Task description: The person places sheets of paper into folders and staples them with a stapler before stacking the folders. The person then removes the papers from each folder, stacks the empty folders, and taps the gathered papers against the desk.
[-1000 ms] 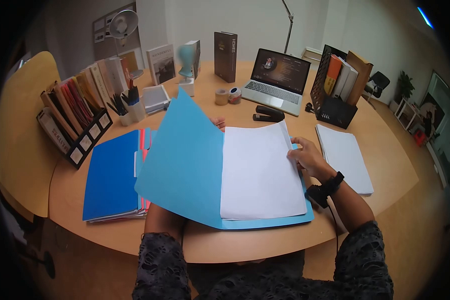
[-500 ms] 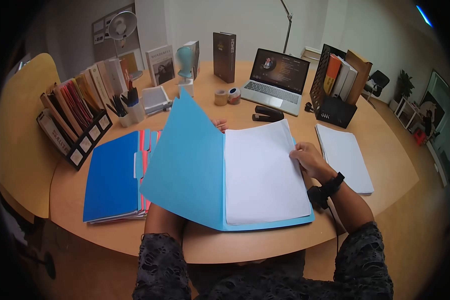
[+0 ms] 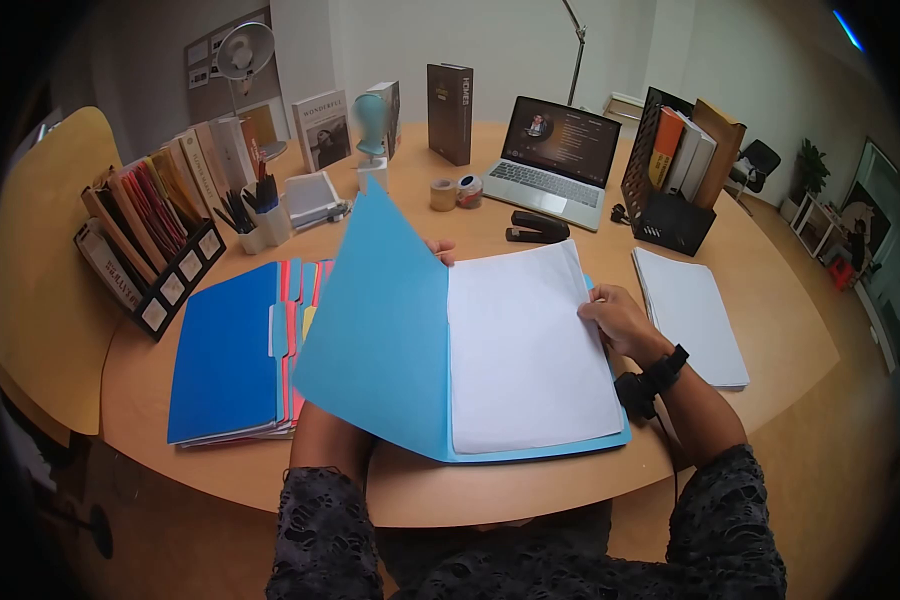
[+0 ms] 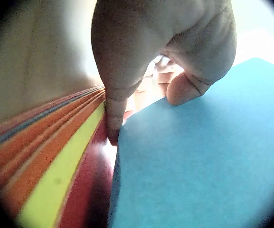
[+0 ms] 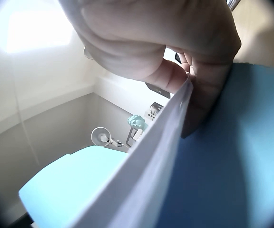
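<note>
A light blue folder (image 3: 380,330) stands open near the table's front edge, its left cover raised and a stack of white paper (image 3: 530,350) on its right side. My left hand (image 3: 442,250) is mostly hidden behind the cover; its fingers show at the top near the fold. In the left wrist view, that hand's thumb (image 4: 182,90) bends against the blue cover, gripping the folder at its edge. My right hand (image 3: 615,312) pinches the right edge of the white paper between thumb and fingers. The blue folder side lies under those fingers in the right wrist view.
Left of the folder lies a pile of coloured folders with a dark blue one (image 3: 225,350) on top. Another paper stack (image 3: 688,315) lies at the right. Behind are a black stapler (image 3: 538,228), tape rolls (image 3: 442,194), a laptop (image 3: 555,160) and file racks (image 3: 675,225).
The paper has shifted slightly right and down in the folder. My right hand's extended fingers have curled in at the paper's edge. The raised cover's lower left corner has moved right.
</note>
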